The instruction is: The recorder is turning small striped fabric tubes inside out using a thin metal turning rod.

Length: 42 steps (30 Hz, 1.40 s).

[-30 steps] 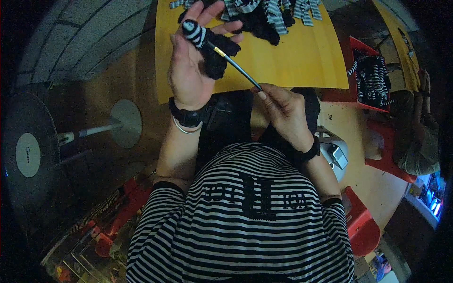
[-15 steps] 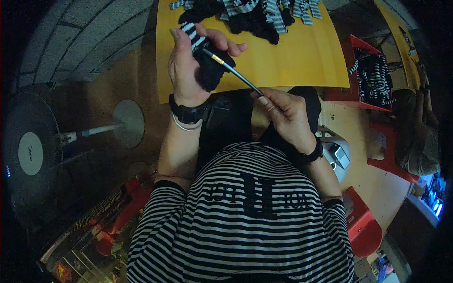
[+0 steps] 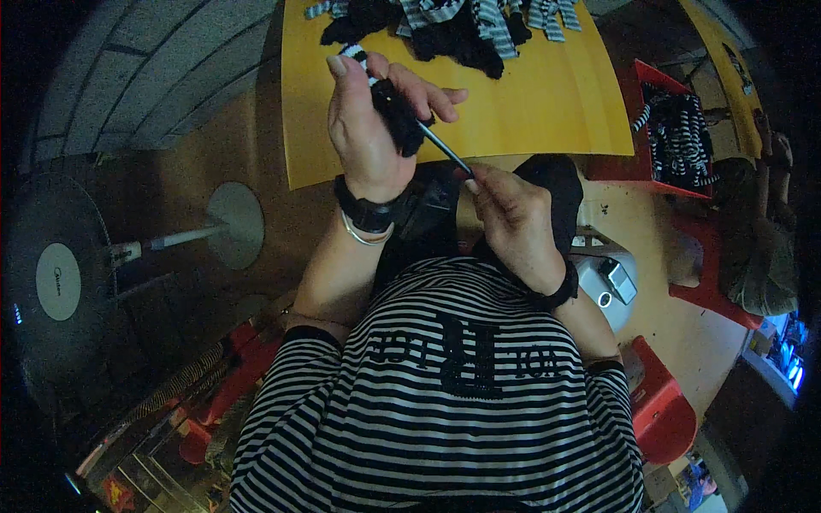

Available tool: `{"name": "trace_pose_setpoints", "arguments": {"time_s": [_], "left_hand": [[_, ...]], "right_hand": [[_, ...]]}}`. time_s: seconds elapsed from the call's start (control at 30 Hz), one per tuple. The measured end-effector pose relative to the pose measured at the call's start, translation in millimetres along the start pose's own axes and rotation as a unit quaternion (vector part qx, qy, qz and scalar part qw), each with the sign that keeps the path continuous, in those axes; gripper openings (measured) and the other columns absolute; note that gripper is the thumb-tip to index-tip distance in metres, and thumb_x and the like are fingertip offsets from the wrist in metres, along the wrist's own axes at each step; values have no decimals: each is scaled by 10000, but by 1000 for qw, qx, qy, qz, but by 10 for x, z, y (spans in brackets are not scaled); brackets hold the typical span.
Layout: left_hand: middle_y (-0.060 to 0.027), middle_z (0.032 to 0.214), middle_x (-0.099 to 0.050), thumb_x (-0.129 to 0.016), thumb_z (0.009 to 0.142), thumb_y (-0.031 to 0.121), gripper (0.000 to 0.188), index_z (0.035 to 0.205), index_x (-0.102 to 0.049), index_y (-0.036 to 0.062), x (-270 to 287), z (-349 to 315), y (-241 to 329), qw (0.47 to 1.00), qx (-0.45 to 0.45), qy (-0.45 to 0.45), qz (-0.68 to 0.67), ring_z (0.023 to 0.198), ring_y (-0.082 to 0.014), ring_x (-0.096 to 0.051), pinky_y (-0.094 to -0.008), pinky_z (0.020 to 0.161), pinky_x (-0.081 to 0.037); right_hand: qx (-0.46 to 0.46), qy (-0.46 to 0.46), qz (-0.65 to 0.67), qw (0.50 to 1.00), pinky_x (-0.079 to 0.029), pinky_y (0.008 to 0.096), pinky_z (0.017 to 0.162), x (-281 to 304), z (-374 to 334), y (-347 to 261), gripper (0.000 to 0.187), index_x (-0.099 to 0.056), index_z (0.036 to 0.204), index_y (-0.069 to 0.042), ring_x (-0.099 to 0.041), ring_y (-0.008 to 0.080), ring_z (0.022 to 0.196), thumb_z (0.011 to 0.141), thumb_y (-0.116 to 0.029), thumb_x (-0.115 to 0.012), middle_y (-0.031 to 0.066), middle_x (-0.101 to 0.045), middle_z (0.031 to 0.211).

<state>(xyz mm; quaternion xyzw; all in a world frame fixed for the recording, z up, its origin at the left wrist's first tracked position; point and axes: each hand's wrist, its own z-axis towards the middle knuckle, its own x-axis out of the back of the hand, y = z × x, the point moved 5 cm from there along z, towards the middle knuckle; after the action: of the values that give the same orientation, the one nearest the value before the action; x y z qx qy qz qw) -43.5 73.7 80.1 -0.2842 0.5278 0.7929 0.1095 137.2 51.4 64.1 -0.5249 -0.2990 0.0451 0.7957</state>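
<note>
Right now my left hand [image 3: 372,137] is curled around a small black fuzzy piece [image 3: 396,115], its thumb pointing up along one side and its fingers bent over the other. A black-and-white striped end [image 3: 354,55] of the piece shows between thumb and fingertips, at the top of the grip. My right hand [image 3: 517,214] pinches the near end of a slim dark rod [image 3: 445,150] between thumb and fingers. The rod slants up and to the left, and its far end disappears at the black piece beside my left fingers; I cannot tell whether it goes inside or lies behind. Both hands are near the closest edge of the yellow bench [image 3: 513,124], with the black piece held above its left part. Farther back on the bench sits a loose heap of striped and black fabric pieces [image 3: 462,38], well apart from my hands. Just beside the bench on the right is a red box [image 3: 660,77], holding a tangle of striped pieces [image 3: 680,137]. I have a dark watch [image 3: 374,214] and a pale bangle [image 3: 366,236] on my left wrist, and a dark band [image 3: 560,289] on my right. A standing fan [image 3: 58,282] is off to my left, and another person [image 3: 761,269] sits at the far right.
</note>
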Motion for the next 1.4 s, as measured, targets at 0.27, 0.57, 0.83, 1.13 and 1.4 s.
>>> {"name": "trace_pose_setpoints", "arguments": {"time_s": [0.27,0.57,0.83,1.13,1.4], "left_hand": [[-83,620,-548,-332,1034,529,420,919,-465,148,-93,0,98,997,-22,59,35,522,-251,-575,-525,741,-536],[-147,851,-657,-402,1040,403,350,1020,-528,78,-74,85,190,999,25,1,-39,745,-258,-661,-451,809,-540],[-227,1237,-604,-414,1043,178,367,1391,-429,64,-144,151,413,998,-5,-69,-2,978,-278,-680,-420,844,-583],[-221,1076,-628,-393,1063,319,304,1097,-518,43,-50,170,353,999,-3,-16,-52,998,-352,-668,-477,908,-559],[-213,1032,-648,-390,1058,382,377,1083,-543,38,-88,171,265,1000,-3,1,-20,1005,-336,-669,-467,936,-541]], "right_hand": [[84,35,-152,984,-543,372,589,-38,14,-202,233,-657,1061,38,-677,360,720,828,35,-657,220,-655,817],[-210,-121,277,930,-398,214,503,-60,85,61,189,-703,1071,-7,-474,50,563,991,-138,-593,-30,-577,689],[-112,-54,163,979,-436,231,546,137,112,71,174,-708,1066,1,-526,63,604,955,-114,-637,18,-597,694],[-92,-35,138,986,-454,236,547,218,99,-1,173,-712,1068,-5,-548,69,590,950,-109,-640,30,-607,684],[-31,1,60,998,-497,280,575,316,65,-31,157,-701,1042,15,-663,193,637,898,-34,-665,136,-677,760]]}}
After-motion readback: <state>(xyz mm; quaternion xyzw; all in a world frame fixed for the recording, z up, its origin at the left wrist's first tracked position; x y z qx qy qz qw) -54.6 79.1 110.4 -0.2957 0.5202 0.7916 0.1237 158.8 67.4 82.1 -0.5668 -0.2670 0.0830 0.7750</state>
